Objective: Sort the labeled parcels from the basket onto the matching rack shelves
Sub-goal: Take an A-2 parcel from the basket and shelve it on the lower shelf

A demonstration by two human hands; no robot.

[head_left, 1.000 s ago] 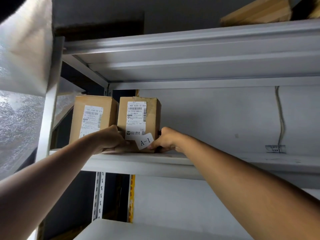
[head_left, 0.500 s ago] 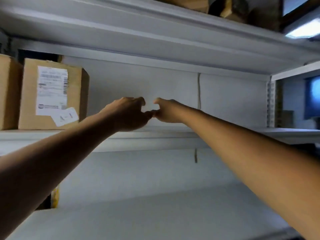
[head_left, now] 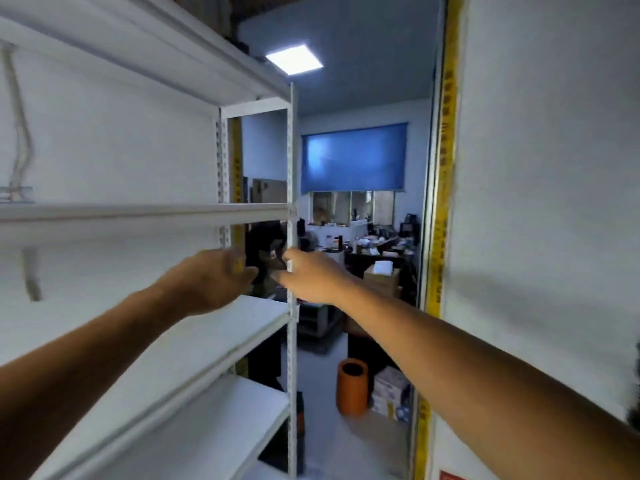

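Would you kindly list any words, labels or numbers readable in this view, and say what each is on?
None can be read.
Yellow strip on the doorway edge: dark characters, too blurred to read.
Red sign at the bottom: cut off, unreadable.
Printed boxes on the floor beside the orange cylinder: print too small and blurred.
Rack: no shelf label or parcel in view.
Left hand and right hand: hold nothing with text.

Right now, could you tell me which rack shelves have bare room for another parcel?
The shelf just below the left hand and right hand shows bare, as do the shelf above and the lowest shelf, all bordered by the upright post. The floor beyond, around the orange cylinder and cartons, is crowded.
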